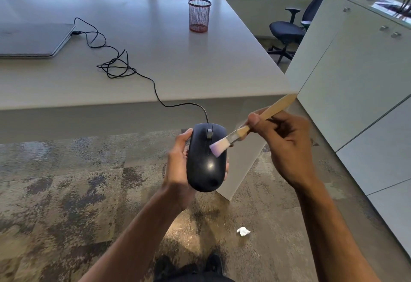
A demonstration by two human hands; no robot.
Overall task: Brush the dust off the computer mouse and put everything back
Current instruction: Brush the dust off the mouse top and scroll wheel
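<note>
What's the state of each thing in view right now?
mouse: held off the desk, being brushed
brush: bristles on the mouse
left hand: grips mouse
right hand: holds brush
cable: plugged into laptop, tangled
laptop: closed
pen cup: upright, empty

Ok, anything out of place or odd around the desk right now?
Yes: a crumpled white scrap lies on the carpet right of the feet, like litter. The mouse cable sits in a tangled heap on the desk. Nothing looks damaged.
</note>
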